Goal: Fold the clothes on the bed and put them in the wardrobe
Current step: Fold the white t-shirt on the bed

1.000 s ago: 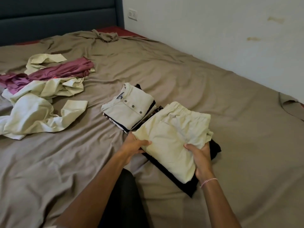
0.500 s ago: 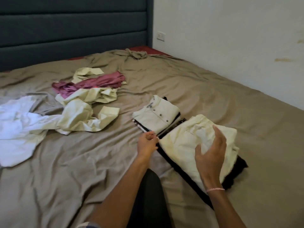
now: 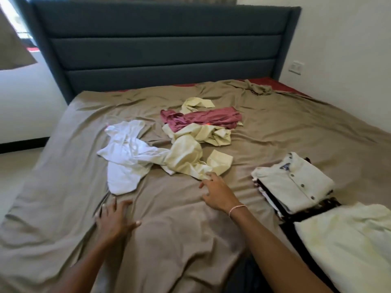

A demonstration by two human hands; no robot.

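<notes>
Unfolded clothes lie mid-bed: a pale yellow garment (image 3: 186, 159), a white garment (image 3: 124, 163) to its left and a maroon one (image 3: 203, 119) behind. My right hand (image 3: 218, 192) reaches the near edge of the pale yellow garment, fingertips touching it, fingers extended. My left hand (image 3: 115, 218) presses flat on the brown sheet (image 3: 63, 187), just below the white garment. At the right sit two folded stacks: a cream buttoned shirt on top of dark clothes (image 3: 296, 182), and a pale yellow folded piece (image 3: 347, 240) nearer to me.
A dark blue padded headboard (image 3: 160, 45) stands at the far end. A white wall with a socket (image 3: 296, 67) runs along the right side. The floor shows past the bed's left edge. A curtain hangs at the upper left.
Both hands have left the folded pale yellow piece and moved left. The view has swung left toward the unfolded pile. My right hand now reaches the loose pale yellow garment.
</notes>
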